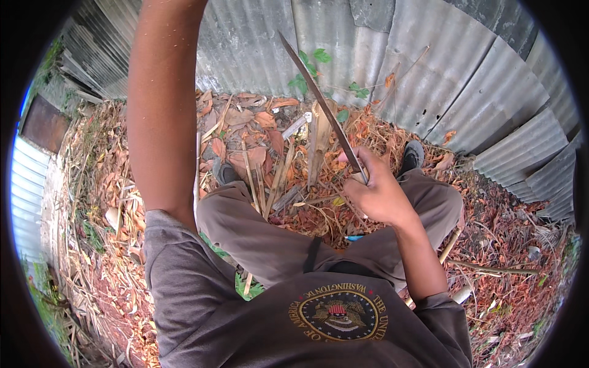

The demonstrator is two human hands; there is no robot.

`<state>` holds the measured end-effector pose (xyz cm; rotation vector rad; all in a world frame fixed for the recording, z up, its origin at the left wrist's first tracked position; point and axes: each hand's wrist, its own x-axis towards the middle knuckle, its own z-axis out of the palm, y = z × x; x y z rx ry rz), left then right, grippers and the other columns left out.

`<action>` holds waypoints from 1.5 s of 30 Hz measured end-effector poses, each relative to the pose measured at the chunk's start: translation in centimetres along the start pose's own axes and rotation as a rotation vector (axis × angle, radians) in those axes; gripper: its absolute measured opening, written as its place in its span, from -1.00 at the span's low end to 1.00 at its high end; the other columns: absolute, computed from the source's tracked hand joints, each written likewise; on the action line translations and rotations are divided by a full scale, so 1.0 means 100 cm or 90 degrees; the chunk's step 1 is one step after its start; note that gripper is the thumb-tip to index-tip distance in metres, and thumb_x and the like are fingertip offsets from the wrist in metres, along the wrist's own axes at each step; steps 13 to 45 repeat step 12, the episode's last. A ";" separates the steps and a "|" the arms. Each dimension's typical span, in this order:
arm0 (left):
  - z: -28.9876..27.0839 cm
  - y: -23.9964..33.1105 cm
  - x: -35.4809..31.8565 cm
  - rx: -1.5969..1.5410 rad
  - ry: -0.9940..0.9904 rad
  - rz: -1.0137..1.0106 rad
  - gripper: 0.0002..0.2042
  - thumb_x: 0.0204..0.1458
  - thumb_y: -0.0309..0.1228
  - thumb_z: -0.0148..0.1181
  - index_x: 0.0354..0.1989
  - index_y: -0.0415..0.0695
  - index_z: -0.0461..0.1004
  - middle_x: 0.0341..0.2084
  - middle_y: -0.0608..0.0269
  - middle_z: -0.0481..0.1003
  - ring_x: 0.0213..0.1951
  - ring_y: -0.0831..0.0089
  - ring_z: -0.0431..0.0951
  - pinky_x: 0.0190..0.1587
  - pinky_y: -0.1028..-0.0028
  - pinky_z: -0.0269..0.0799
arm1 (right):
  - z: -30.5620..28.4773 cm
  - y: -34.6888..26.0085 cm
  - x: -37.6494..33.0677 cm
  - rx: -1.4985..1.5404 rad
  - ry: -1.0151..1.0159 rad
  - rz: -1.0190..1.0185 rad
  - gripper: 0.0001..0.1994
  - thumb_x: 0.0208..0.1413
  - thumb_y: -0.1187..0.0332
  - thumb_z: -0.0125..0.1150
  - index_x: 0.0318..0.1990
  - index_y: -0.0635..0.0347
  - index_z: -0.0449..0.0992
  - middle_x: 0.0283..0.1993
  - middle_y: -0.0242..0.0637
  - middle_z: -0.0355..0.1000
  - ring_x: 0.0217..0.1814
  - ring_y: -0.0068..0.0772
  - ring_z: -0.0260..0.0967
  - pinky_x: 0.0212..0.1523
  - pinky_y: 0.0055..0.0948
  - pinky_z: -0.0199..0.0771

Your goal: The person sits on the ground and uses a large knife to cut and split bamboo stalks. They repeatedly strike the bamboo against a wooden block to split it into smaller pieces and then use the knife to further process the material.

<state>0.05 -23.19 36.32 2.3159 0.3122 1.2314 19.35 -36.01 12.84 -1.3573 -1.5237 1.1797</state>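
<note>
Right hand (pixel 377 196) has its grip clenched on a long knife (pixel 319 101), blade slanting up over split bamboo stakes (pixel 319 144) on the leaf-littered ground; left hand is raised out of view

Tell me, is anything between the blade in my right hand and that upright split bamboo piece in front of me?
Nothing visible is. The right hand grips the long blade, which crosses right over the top of the bamboo piece, with no other thing between them. Whether they touch cannot be told. The left hand is out of view.
</note>
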 end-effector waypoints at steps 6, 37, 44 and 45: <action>0.086 -0.150 -0.038 0.467 -0.210 -0.114 -0.13 0.10 0.38 -0.53 0.41 -0.05 -0.05 0.36 0.02 0.04 0.39 0.14 -0.01 0.37 0.14 -0.08 | -0.015 -0.007 -0.003 0.070 -0.064 0.102 -0.63 -0.06 0.45 0.14 -0.04 0.29 0.34 -0.47 -0.35 0.32 -0.49 -0.58 0.24 -0.47 -0.50 0.24; 0.039 -0.107 0.028 0.343 -0.190 -0.099 -0.08 0.13 0.34 -0.48 0.40 -0.26 -0.21 0.42 -0.05 -0.28 0.45 0.17 -0.32 0.42 0.38 -0.30 | -0.019 0.000 0.009 0.013 -0.068 0.105 -0.62 -0.05 0.44 0.14 -0.02 0.27 0.35 -0.44 -0.32 0.33 -0.47 -0.58 0.23 -0.43 -0.51 0.25; 0.039 -0.107 0.028 0.343 -0.190 -0.099 -0.08 0.13 0.34 -0.48 0.40 -0.26 -0.21 0.42 -0.05 -0.28 0.45 0.17 -0.32 0.42 0.38 -0.30 | -0.019 0.000 0.009 0.013 -0.068 0.105 -0.62 -0.05 0.44 0.14 -0.02 0.27 0.35 -0.44 -0.32 0.33 -0.47 -0.58 0.23 -0.43 -0.51 0.25; 0.039 -0.107 0.028 0.343 -0.190 -0.099 -0.08 0.13 0.34 -0.48 0.40 -0.26 -0.21 0.42 -0.05 -0.28 0.45 0.17 -0.32 0.42 0.38 -0.30 | -0.019 0.000 0.009 0.013 -0.068 0.105 -0.62 -0.05 0.44 0.14 -0.02 0.27 0.35 -0.44 -0.32 0.33 -0.47 -0.58 0.23 -0.43 -0.51 0.25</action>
